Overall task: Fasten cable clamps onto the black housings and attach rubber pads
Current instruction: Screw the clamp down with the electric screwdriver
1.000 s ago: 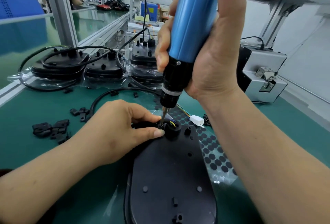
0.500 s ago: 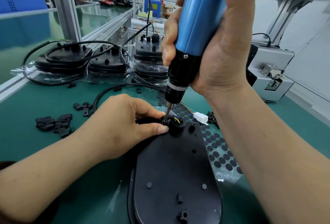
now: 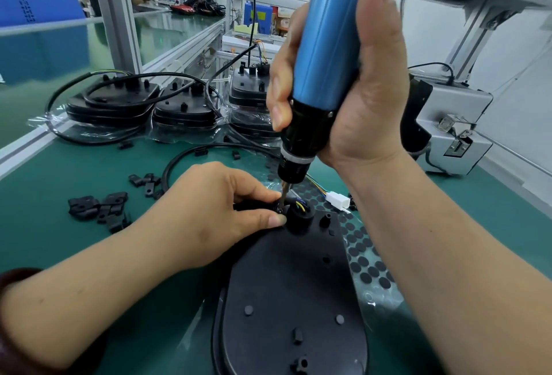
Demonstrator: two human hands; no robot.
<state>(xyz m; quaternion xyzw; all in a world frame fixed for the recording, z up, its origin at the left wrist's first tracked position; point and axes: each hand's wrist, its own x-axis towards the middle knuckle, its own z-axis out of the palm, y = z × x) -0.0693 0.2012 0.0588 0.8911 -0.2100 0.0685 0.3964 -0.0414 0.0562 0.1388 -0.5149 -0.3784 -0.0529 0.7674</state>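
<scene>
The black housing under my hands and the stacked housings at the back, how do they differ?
The front housing lies alone, flat on the mat; the back housings are piled in stacks. The front housing is being worked on, the left hand pinching a cable clamp and the right hand holding a screwdriver bit-down on it; the back housings are untouched. All are black, rounded, studded shells with cables.

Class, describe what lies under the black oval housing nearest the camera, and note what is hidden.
A clear sheet of round black rubber pads pokes out from under the black oval housing's right edge, on the green bench mat. How far it runs beneath is covered.
</scene>
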